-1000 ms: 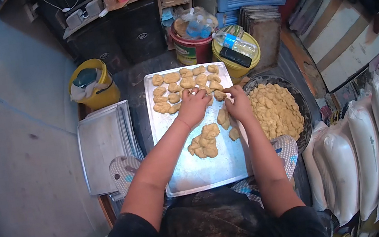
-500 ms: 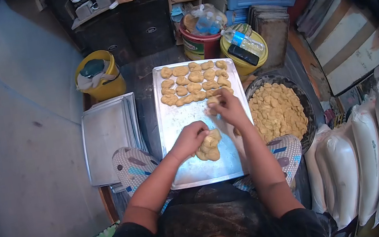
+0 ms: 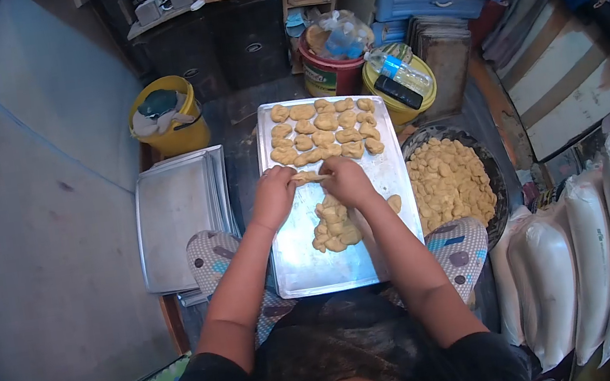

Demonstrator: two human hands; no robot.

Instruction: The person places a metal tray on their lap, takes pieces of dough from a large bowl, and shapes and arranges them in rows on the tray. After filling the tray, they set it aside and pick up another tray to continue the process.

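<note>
A metal baking tray [image 3: 301, 273] lies across my lap with rows of tan dough pieces [image 3: 325, 122] on its far half. My left hand [image 3: 273, 198] and my right hand [image 3: 347, 181] pinch the two ends of a small stretched piece of dough [image 3: 308, 177], just below the nearest row. Closer to me, a clump of dough [image 3: 337, 226] rests on the tray, beside my right wrist. One small dough lump [image 3: 395, 203] sits by the tray's right edge, next to my right forearm.
A dark round basin [image 3: 502, 186] heaped with dough pieces [image 3: 450, 182] stands at the right. Stacked trays [image 3: 181, 223] and a yellow bucket [image 3: 192, 134] are on the left. White sacks [image 3: 594, 251] lean at the right; a red bucket [image 3: 332, 77] and yellow bucket with bottle and phone stand ahead.
My left hand has let go of the clump and moved forward to the dough piece in my right hand. The clump now lies on the tray. The view has shifted slightly.
</note>
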